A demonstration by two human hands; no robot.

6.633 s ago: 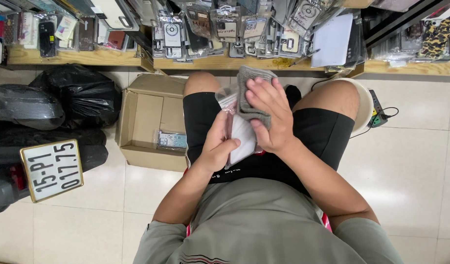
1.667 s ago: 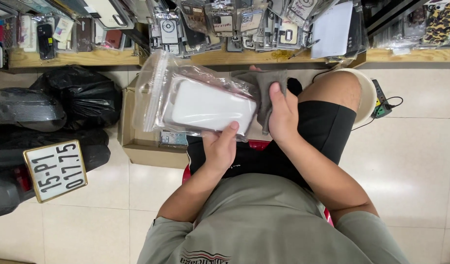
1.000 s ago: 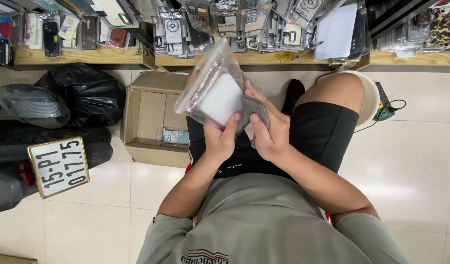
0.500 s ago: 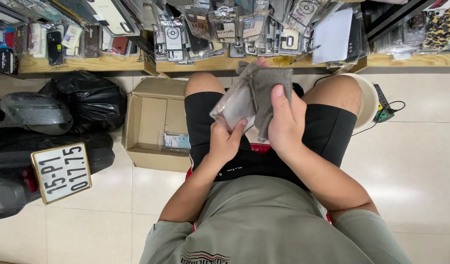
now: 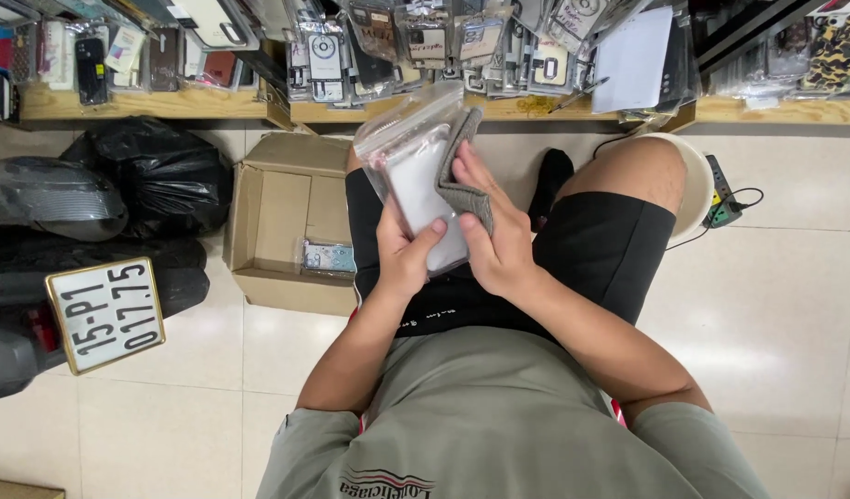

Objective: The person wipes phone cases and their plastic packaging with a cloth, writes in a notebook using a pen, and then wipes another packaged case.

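Above the lap, left hand (image 5: 405, 261) grips a clear-bagged white case (image 5: 416, 180); right hand (image 5: 494, 236) presses a grey cloth (image 5: 459, 176) against it.

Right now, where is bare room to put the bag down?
Inside the cardboard box, left of the small packet. Floor tiles right of the right knee, below the power strip. The wooden shelf is crowded.

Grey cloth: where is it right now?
Head view, centre top: the grey cloth is pressed by the right hand against the clear bagged white case that the left hand holds over the lap.
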